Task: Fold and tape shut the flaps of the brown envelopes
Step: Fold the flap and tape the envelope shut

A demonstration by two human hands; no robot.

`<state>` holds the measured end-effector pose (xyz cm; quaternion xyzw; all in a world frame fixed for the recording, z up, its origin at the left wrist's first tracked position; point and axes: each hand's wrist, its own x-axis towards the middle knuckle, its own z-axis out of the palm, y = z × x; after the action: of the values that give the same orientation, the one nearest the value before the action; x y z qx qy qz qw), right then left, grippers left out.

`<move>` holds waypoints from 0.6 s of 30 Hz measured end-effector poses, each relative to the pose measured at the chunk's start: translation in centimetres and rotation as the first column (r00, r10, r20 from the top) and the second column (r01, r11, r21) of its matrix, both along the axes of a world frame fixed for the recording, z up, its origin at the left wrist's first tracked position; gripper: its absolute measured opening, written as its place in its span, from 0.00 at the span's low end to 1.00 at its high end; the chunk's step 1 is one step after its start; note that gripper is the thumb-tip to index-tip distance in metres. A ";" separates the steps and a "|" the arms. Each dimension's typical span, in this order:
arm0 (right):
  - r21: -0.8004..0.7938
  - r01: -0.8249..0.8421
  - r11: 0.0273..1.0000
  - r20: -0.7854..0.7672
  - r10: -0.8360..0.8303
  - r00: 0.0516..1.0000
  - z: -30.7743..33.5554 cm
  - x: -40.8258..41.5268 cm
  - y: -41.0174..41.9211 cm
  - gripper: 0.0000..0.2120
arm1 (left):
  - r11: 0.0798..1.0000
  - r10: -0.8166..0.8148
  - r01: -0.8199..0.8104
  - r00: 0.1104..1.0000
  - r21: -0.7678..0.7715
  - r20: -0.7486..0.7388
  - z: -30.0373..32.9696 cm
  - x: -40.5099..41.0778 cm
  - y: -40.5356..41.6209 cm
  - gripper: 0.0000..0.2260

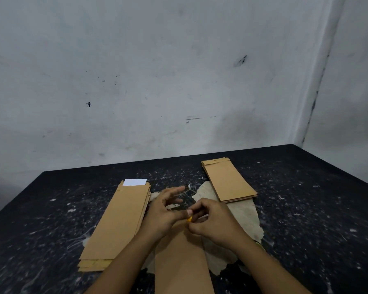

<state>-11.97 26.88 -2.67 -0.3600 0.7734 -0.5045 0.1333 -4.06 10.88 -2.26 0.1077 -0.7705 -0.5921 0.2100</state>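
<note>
Envelope point(182, 262) lies flat mid-table between both forearms, far end hidden under the hands. Right hand point(212, 223) fingers curled, pinching something small and yellow point(189, 218), probably tape; left hand point(166, 209) touches it at the thumb, other fingers spread loose. Paper looks thin, light, creases easily, likely slides; hold flap by its edge, press flat. Stacks left point(115, 225) and right point(228, 181).

Envelope stacks point(115, 221) flanking open middle
</note>
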 end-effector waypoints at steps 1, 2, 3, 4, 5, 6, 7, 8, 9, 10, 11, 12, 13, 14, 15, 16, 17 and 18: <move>0.022 -0.008 1.000 0.009 0.007 1.000 0.0 -0.1 0.1 0.13 | 1.000 -0.014 0.014 1.000 0.007 0.019 0.0 0.0 0.0 0.28; 0.054 -0.009 0.999 0.007 0.009 1.000 0.0 -0.2 0.3 0.13 | 0.999 -0.029 0.028 0.999 0.021 0.032 -0.1 0.0 0.0 0.28; 0.089 0.005 0.996 -0.006 -0.005 1.000 0.0 -0.5 0.6 0.14 | 0.998 -0.042 0.041 0.999 0.044 0.030 -0.1 0.0 0.0 0.27; 0.121 0.029 0.992 -0.022 -0.027 0.999 -0.1 -0.9 1.0 0.14 | 0.996 -0.042 0.041 0.999 0.076 0.014 -0.1 0.0 0.0 0.25; 0.145 0.056 0.988 -0.039 -0.051 0.998 -0.2 -1.3 1.4 0.14 | 0.994 -0.034 0.034 0.999 0.107 -0.009 0.1 0.1 0.0 0.22; 0.165 0.079 0.983 -0.054 -0.071 0.996 -0.2 -1.7 1.9 0.15 | 0.992 -0.020 0.024 0.999 0.125 -0.031 0.4 0.2 -0.1 0.19; 0.192 0.091 0.977 -0.069 -0.079 0.994 -0.2 -2.1 2.4 0.15 | 0.992 -0.006 0.012 0.999 0.128 -0.050 0.6 0.3 -0.1 0.16; 0.225 0.095 0.970 -0.084 -0.077 0.993 -0.1 -2.4 2.8 0.16 | 0.993 0.006 0.001 0.998 0.120 -0.063 0.9 0.4 -0.2 0.14; 0.257 0.094 0.962 -0.096 -0.071 0.993 0.0 -2.6 3.2 0.16 | 0.994 0.020 -0.012 0.997 0.110 -0.070 1.0 0.4 -0.3 0.12; 0.284 0.090 0.955 -0.108 -0.061 0.992 0.0 -2.7 3.5 0.17 | 0.994 0.036 -0.029 0.997 0.103 -0.074 1.1 0.5 -0.5 0.12; 0.311 0.087 0.946 -0.119 -0.052 0.992 0.1 -2.8 3.6 0.17 | 0.994 0.047 -0.039 0.996 0.103 -0.079 1.2 0.5 -0.6 0.12; 0.342 0.084 0.936 -0.128 -0.043 0.991 0.1 -2.9 3.8 0.18 | 0.993 0.054 -0.045 0.995 0.110 -0.079 1.3 0.5 -0.7 0.12; 0.371 0.081 0.925 -0.132 -0.033 0.991 0.2 -2.9 3.9 0.18 | 0.992 0.052 -0.042 0.995 0.123 -0.080 1.4 0.6 -0.8 0.12; 0.391 0.071 0.918 -0.129 -0.022 0.991 0.3 -3.0 4.1 0.19 | 0.990 0.046 -0.036 0.996 0.135 -0.079 1.5 0.7 -1.0 0.12; 0.401 0.057 0.914 -0.123 -0.008 0.992 0.4 -3.0 4.2 0.19 | 0.990 0.035 -0.024 0.997 0.140 -0.075 1.6 0.8 -1.2 0.12; 0.397 0.049 0.916 -0.128 0.002 0.992 0.6 -3.0 4.2 0.19 | 0.990 0.018 -0.009 0.997 0.139 -0.069 1.7 0.9 -1.3 0.12; 0.382 0.045 0.923 -0.143 0.011 0.990 0.8 -3.0 4.2 0.19 | 0.990 -0.005 0.014 0.998 0.138 -0.062 1.7 0.9 -1.4 0.12; 0.354 0.039 0.935 -0.152 0.016 0.988 1.0 -3.0 4.0 0.18 | 0.990 -0.030 0.038 0.998 0.139 -0.058 1.7 1.0 -1.5 0.13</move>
<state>-14.98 30.88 -1.65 -0.3631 0.8618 -0.3281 0.1337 -3.07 9.35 -0.55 0.0924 -0.7225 -0.6512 0.2131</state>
